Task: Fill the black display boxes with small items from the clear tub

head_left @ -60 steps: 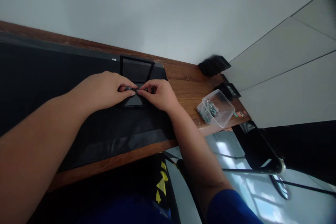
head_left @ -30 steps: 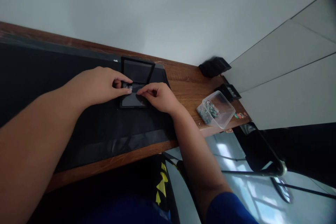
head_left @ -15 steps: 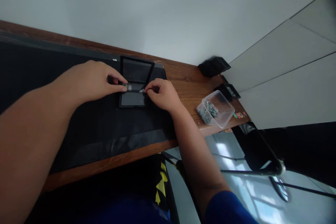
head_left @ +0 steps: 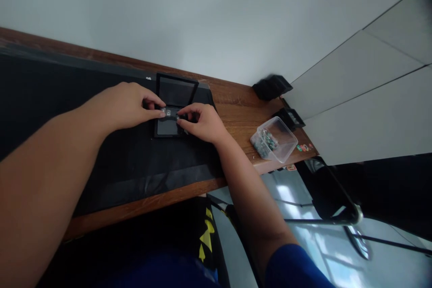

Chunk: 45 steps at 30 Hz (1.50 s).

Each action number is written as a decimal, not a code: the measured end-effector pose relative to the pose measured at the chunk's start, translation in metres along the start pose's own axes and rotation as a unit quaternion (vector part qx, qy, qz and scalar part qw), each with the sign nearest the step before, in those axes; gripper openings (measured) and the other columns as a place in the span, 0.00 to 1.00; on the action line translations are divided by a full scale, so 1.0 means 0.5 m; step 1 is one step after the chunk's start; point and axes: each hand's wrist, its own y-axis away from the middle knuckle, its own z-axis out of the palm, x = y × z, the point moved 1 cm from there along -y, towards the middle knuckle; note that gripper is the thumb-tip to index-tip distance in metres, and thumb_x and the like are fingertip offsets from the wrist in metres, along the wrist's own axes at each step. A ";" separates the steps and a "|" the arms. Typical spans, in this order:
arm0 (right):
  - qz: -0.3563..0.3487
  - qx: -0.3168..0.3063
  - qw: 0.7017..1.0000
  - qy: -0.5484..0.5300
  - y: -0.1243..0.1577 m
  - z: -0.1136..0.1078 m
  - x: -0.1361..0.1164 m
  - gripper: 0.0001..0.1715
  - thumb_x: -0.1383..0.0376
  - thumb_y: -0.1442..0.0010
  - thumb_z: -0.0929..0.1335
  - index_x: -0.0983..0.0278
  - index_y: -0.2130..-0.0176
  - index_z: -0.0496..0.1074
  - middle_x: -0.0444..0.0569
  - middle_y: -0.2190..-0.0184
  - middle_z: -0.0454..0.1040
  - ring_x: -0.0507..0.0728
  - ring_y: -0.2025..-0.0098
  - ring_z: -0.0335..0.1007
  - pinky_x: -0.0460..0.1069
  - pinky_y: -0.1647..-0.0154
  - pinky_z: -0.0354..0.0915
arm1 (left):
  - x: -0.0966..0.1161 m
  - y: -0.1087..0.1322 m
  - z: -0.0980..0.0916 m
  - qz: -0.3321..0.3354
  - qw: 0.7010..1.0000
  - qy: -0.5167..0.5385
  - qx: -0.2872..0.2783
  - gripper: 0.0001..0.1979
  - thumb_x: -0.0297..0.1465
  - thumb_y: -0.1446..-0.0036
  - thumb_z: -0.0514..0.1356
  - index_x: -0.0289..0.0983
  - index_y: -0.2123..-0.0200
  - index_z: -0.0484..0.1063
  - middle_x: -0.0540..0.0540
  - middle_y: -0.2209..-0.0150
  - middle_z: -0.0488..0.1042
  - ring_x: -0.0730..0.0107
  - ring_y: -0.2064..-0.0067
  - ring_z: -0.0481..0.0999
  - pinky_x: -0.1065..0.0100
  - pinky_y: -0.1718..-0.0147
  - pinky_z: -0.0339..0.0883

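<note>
A flat black case (head_left: 168,128) lies on the dark mat with its framed lid (head_left: 177,90) raised toward the wall. Along the middle of the case runs a row of small shiny clear pieces (head_left: 168,112), too small to name. My left hand (head_left: 126,105) comes from the left, thumb and forefinger pinched on a small clear piece at the left end of the row. From the right, my right hand (head_left: 202,122) pinches at another small piece in the case, mostly hidden by the fingertips.
To the right, a clear plastic tub (head_left: 278,141) holds several small glinting pieces near the desk's edge. Black open boxes (head_left: 272,87) stand behind it by the wall. Small coloured rings (head_left: 305,147) lie at the far right. A metal-framed chair (head_left: 340,220) is beyond the desk.
My right hand has moved left over the case, closer to my left hand. My left hand stays at the left end of the row. The view has shifted slightly.
</note>
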 end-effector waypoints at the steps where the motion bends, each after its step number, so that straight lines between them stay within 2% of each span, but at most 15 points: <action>1: -0.004 -0.005 1.000 -0.003 0.000 0.001 0.001 0.15 0.60 0.39 0.79 0.63 0.53 0.88 0.45 0.65 0.79 0.51 0.66 0.70 0.48 0.65 0.60 | 0.001 0.000 0.000 -0.002 1.000 -0.004 0.000 0.31 0.56 0.42 0.59 0.48 0.46 0.89 0.51 0.64 0.86 0.68 0.66 0.77 0.63 0.68 0.62; 6: 0.016 -0.010 1.000 -0.024 -0.007 0.011 0.014 0.17 0.56 0.38 0.80 0.63 0.52 0.88 0.43 0.68 0.77 0.50 0.69 0.65 0.47 0.67 0.56 | 0.019 0.008 -0.009 0.013 1.000 -0.025 -0.007 0.34 0.56 0.39 0.55 0.43 0.44 0.89 0.52 0.66 0.84 0.70 0.68 0.74 0.64 0.68 0.60; 12: 0.036 0.006 0.999 -0.028 -0.017 0.018 0.012 0.17 0.54 0.39 0.82 0.62 0.55 0.89 0.41 0.72 0.74 0.49 0.70 0.63 0.48 0.68 0.53 | 0.024 -0.008 -0.009 -0.036 0.996 -0.026 -0.077 0.31 0.56 0.42 0.64 0.47 0.44 0.89 0.48 0.65 0.85 0.62 0.68 0.77 0.62 0.66 0.61; 18: 0.031 0.013 0.999 -0.010 -0.017 0.018 0.009 0.23 0.48 0.39 0.82 0.62 0.54 0.89 0.41 0.71 0.75 0.49 0.69 0.64 0.48 0.67 0.54 | 0.015 -0.011 -0.002 -0.035 0.998 -0.032 -0.051 0.26 0.53 0.38 0.65 0.47 0.46 0.90 0.47 0.64 0.85 0.61 0.67 0.77 0.62 0.65 0.61; 22: -0.022 -0.028 0.999 -0.033 -0.017 0.008 0.028 0.23 0.54 0.39 0.83 0.62 0.48 0.88 0.43 0.66 0.77 0.49 0.68 0.65 0.47 0.65 0.57 | 0.005 -0.009 0.003 -0.013 0.999 -0.025 -0.026 0.25 0.50 0.36 0.63 0.45 0.44 0.89 0.47 0.64 0.85 0.64 0.67 0.76 0.64 0.65 0.60; 25: -0.026 -0.040 0.998 -0.041 -0.021 0.006 0.038 0.20 0.57 0.37 0.81 0.63 0.48 0.88 0.43 0.65 0.78 0.49 0.68 0.65 0.47 0.65 0.58 | 0.006 -0.007 0.003 -0.009 0.999 -0.025 -0.018 0.25 0.48 0.34 0.62 0.43 0.43 0.89 0.48 0.66 0.85 0.68 0.69 0.73 0.65 0.67 0.58; 33: 0.020 -0.001 0.999 -0.027 -0.028 0.021 0.022 0.20 0.51 0.38 0.82 0.63 0.54 0.88 0.40 0.74 0.71 0.49 0.71 0.61 0.48 0.68 0.52 | 0.026 -0.002 -0.002 -0.027 0.999 -0.023 -0.036 0.22 0.44 0.32 0.62 0.43 0.43 0.88 0.50 0.68 0.84 0.67 0.70 0.74 0.65 0.67 0.59; 38: 0.029 0.006 0.999 -0.026 -0.019 0.004 0.013 0.22 0.49 0.43 0.83 0.64 0.60 0.87 0.38 0.76 0.67 0.49 0.72 0.59 0.48 0.69 0.51 | 0.029 -0.001 -0.005 -0.033 0.998 -0.009 -0.052 0.23 0.42 0.33 0.61 0.43 0.41 0.87 0.50 0.68 0.84 0.66 0.70 0.75 0.66 0.67 0.60; 43: -0.012 -0.029 0.999 -0.042 -0.007 -0.008 0.029 0.12 0.59 0.35 0.78 0.64 0.58 0.88 0.41 0.74 0.74 0.49 0.72 0.63 0.48 0.68 0.56 | 0.026 0.000 -0.008 -0.024 0.998 0.004 -0.063 0.25 0.42 0.35 0.60 0.43 0.41 0.87 0.48 0.65 0.86 0.65 0.69 0.76 0.65 0.68 0.60; 45: -0.028 -0.037 0.997 -0.055 -0.007 -0.005 0.035 0.11 0.61 0.33 0.76 0.65 0.56 0.89 0.43 0.73 0.77 0.50 0.71 0.65 0.48 0.67 0.58 | 0.025 0.000 -0.008 -0.026 0.998 0.001 -0.058 0.23 0.43 0.36 0.61 0.44 0.43 0.88 0.47 0.65 0.85 0.64 0.69 0.76 0.64 0.68 0.60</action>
